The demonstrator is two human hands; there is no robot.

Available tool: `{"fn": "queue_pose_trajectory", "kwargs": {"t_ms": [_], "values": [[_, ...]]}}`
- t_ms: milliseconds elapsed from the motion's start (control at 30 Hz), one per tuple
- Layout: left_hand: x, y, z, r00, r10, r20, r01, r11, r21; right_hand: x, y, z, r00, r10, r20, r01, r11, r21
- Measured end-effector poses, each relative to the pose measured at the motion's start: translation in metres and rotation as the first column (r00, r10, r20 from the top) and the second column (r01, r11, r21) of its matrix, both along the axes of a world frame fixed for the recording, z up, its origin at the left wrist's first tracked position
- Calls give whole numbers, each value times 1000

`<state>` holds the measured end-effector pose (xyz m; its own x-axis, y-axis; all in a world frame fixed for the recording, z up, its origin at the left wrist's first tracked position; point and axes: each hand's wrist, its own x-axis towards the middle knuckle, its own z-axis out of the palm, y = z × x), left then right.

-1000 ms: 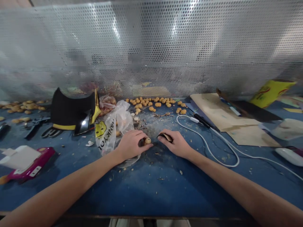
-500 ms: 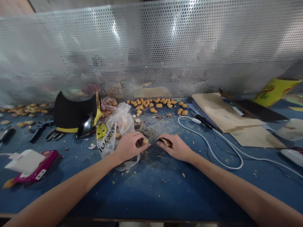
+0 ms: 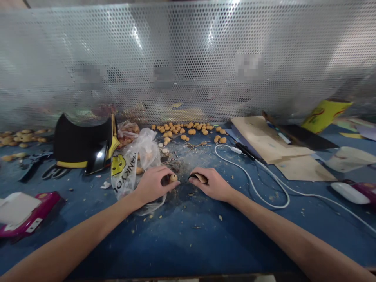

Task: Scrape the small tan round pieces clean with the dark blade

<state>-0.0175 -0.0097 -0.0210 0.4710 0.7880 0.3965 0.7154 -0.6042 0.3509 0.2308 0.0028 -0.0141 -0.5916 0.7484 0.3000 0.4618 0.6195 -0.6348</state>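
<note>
Two hands rest near the middle of a blue workbench (image 3: 188, 235), a little apart, with nothing between them but scattered debris. The left hand (image 3: 152, 185) is curled and grips a small round tan nut (image 3: 174, 178), which shows just past the fingertips. The right hand (image 3: 209, 185) is cupped, half closed around a curved brown shell piece (image 3: 201, 178) with a dark hollow beneath it. Above the hands, at top centre of the bench, lies a loose pile of roughly thirty tan nuts (image 3: 182, 131), too bunched to count exactly, with pale crumbs and thin twigs (image 3: 196, 145) just below. A second pile of perhaps fifteen (image 3: 20, 138) sits at the far left edge. One printed plastic bag (image 3: 129, 166) with a yellow smiley and "THANK YOU" slumps just left of the left hand, its contents hidden by the crumpled film. Behind it, a clear bag (image 3: 127, 133) holds reddish-brown pieces. Further left are a black-and-yellow padded piece (image 3: 79, 143), a pair of black-handled scissors (image 3: 53, 171) and a magenta case (image 3: 32, 215). To the right run a white cable (image 3: 252, 182) and a black marker (image 3: 245, 150), beside two cardboard sheets (image 3: 264, 139). A perforated metal screen (image 3: 188, 66) spans the back of the bench.
</note>
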Motion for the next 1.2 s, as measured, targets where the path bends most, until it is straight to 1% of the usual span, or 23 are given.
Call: {"fn": "queue_pose_trajectory", "kwargs": {"t_ms": [67, 100, 133, 167, 200, 233, 267, 333, 400, 467, 500, 567, 633, 700, 767, 900, 967, 1033, 1200], "values": [[0, 0, 0, 1000, -4, 1, 4, 1000, 1, 2, 0, 2, 995, 4, -101, -11, 998, -67], [0, 0, 0, 1000, -7, 0, 7, 1000, 2, 3, 1, 3, 981, -5, -193, -19, 992, -124], [0, 0, 0, 1000, -12, -3, 12, 1000, 5, 5, 2, 4, 950, -31, -310, -33, 979, -199], [0, 0, 0, 1000, -17, -7, 17, 1000, 8, 7, 4, 5, 899, -76, -432, -58, 956, -288], [0, 0, 0, 1000, -21, -9, 22, 1000, 12, 10, 6, 7, 820, -144, -553, -92, 922, -376], [0, 0, 0, 1000, -25, -8, 25, 1000, 18, 14, 8, 8, 748, -218, -627, -132, 877, -463], [0, 0, 0, 1000, -30, -5, 30, 999, 24, 18, 10, 10, 700, -286, -655, -160, 830, -534], [0, 0, 1, 999, -40, 2, 39, 999, 33, 25, 14, 13, 632, -388, -671, -182, 767, -615], [0, 1, 1, 999, -47, 1, 46, 998, 31, 30, 18, 15, 581, -434, -689, -231, 723, -651], [0, 1, 1, 999, -47, 10, 46, 998, 31, 31, 20, 15, 542, -451, -709, -271, 705, -655], [0, 2, 1, 999, -50, 18, 49, 998, 33, 30, 21, 15, 536, -450, -714, -279, 704, -653], [0, 2, 0, 998, -49, 28, 48, 997, 53, 25, 24, 14, 555, -444, -703, -276, 700, -659], [1, 3, -1, 998, -56, 25, 55, 997, 55, 18, 26, 14, 589, -452, -670, -258, 681, -686], [3, 4, -1, 997, -68, 32, 66, 996, 59, 12, 27, 14, 605, -479, -636, -233, 658, -716], [5, 4, -1, 997, -64, 39, 62, 996, 64, 6, 28, 14, 599, -507, -620, -219, 641, -735], [8, 5, -2, 998, -49, 41, 46, 997, 59, -5, 35, 16, 602, -518, -607, -248, 602, -759], [8, 6, -2, 998, -56, 42, 54, 997, 51, -10, 39, 17, 610, -514, -604, -239, 607, -758], [8, 6, -3, 997, -54, 58, 52, 998, 27, -15, 41, 18, 614, -504, -608, -217, 632, -744], [6, 7, -3, 995, -14, 96, 19, 999, -48, -18, 33, 20, 643, -432, -633, -239, 672, -701]]}}
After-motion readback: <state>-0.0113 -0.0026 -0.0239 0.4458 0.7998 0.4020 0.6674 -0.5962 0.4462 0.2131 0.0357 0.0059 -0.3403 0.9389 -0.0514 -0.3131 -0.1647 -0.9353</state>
